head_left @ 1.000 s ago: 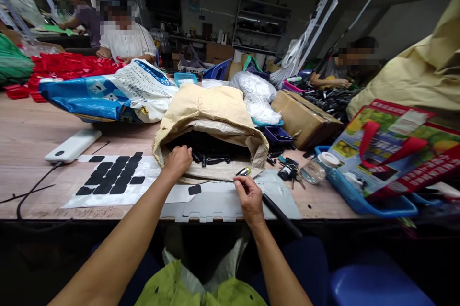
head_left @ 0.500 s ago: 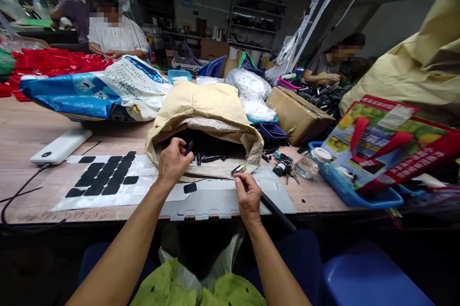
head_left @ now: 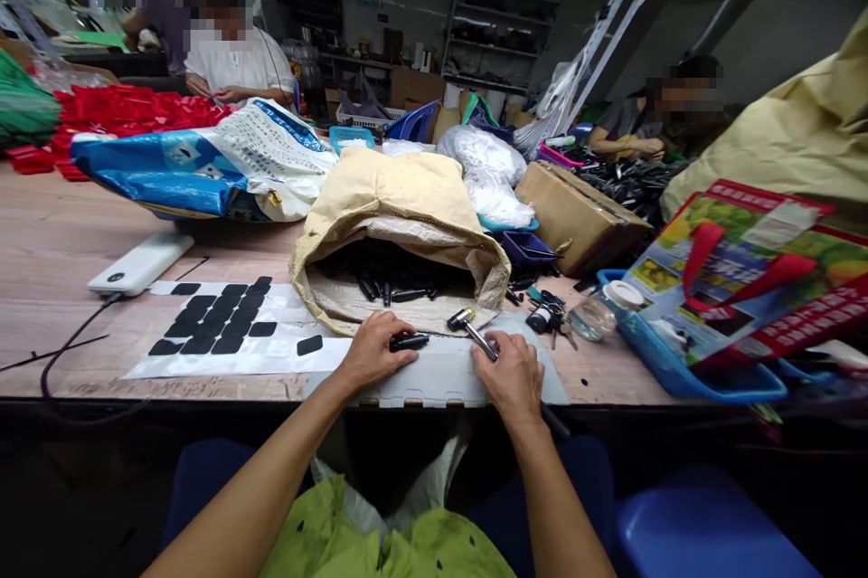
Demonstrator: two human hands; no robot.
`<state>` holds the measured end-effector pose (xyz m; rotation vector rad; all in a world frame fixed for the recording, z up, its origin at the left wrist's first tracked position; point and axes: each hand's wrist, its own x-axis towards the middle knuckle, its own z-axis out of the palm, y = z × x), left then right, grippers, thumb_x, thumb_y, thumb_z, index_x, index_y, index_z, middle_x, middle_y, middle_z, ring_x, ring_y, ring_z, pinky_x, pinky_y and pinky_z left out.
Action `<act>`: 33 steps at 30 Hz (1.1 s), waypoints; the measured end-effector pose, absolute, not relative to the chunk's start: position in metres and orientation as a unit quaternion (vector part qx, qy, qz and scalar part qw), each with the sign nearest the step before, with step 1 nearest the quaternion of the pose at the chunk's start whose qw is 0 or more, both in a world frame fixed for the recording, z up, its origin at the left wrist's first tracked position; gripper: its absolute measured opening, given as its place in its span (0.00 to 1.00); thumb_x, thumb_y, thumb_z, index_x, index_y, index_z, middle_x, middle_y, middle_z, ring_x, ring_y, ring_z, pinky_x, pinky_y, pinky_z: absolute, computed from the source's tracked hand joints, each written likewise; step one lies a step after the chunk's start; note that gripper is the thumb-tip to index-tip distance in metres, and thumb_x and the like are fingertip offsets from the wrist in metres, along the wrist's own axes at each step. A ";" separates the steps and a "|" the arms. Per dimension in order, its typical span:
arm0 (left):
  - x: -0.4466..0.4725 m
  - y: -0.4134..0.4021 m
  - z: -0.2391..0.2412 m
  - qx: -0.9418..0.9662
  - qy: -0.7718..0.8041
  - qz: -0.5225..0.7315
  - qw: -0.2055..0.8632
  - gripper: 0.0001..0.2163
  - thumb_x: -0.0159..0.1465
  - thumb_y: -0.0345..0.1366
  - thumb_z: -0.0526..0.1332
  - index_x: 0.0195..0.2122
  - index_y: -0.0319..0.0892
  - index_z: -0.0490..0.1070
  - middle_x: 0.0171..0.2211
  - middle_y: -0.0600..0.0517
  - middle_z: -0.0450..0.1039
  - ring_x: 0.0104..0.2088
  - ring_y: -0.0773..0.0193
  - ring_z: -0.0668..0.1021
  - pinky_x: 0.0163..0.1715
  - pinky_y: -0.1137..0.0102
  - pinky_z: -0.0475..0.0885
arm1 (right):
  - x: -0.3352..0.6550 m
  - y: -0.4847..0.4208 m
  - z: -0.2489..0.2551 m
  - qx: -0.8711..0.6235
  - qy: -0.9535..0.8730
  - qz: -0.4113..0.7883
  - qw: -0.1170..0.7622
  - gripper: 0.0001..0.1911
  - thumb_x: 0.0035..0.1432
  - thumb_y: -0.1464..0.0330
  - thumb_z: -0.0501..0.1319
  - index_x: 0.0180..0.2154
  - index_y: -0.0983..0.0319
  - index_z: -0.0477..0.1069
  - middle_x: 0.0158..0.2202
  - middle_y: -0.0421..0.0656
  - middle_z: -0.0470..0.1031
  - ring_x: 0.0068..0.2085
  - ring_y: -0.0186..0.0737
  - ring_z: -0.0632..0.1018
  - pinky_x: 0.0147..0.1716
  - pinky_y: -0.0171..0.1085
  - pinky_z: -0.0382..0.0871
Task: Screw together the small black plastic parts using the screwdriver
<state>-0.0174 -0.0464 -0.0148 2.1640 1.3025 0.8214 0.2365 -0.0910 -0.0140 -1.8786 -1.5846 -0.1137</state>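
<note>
My left hand [head_left: 376, 352] rests low over the grey board [head_left: 434, 383], its fingers closed on a short black tube-like piece [head_left: 410, 341] that lies sideways. On the right, my right hand [head_left: 510, 372] grips the shiny metal shaft of a small hammer [head_left: 480, 338]. The hammer's yellow-and-dark head points up and left, and its dark grip shows behind my wrist. Beyond both hands a beige woven sack [head_left: 400, 184] lies with its mouth facing me. Several similar black pieces [head_left: 407, 295] sit inside that mouth.
Left of the board lies a white sheet with black stickers [head_left: 221, 320], near a white power bank [head_left: 141, 263]. Keys [head_left: 560, 325], a clear jar [head_left: 597, 311] and a blue basket [head_left: 692, 370] are at the right. Co-workers [head_left: 237, 62] sit across the table.
My left hand has come from the sack mouth down to the board with a black piece. My right hand has shifted right and now grips the hammer's shaft. A loose sticker has moved left.
</note>
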 end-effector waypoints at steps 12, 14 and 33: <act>-0.017 -0.045 -0.017 0.771 0.480 0.327 0.263 0.07 0.58 0.34 0.69 0.38 0.44 0.78 0.37 0.51 0.77 0.45 0.55 0.74 0.47 0.62 0.68 | 0.204 -0.104 0.011 -0.580 -0.696 0.085 0.414 0.11 0.71 0.64 0.53 0.42 0.58 0.73 0.39 0.45 0.74 0.42 0.43 0.75 0.43 0.40 0.68; -0.018 -0.045 -0.018 0.771 0.477 0.328 0.266 0.06 0.58 0.34 0.70 0.38 0.44 0.79 0.37 0.51 0.77 0.44 0.55 0.74 0.47 0.62 0.67 | 0.193 -0.109 0.014 -0.561 -0.713 0.118 0.403 0.11 0.71 0.65 0.53 0.44 0.58 0.73 0.39 0.45 0.75 0.42 0.43 0.76 0.44 0.40 0.68; -0.018 -0.045 -0.021 0.768 0.478 0.338 0.260 0.06 0.58 0.34 0.68 0.37 0.43 0.81 0.34 0.50 0.75 0.42 0.55 0.73 0.46 0.63 0.67 | 0.186 -0.127 0.003 -0.600 -0.709 0.079 0.363 0.14 0.71 0.66 0.52 0.47 0.58 0.75 0.39 0.45 0.75 0.41 0.41 0.77 0.44 0.38 0.69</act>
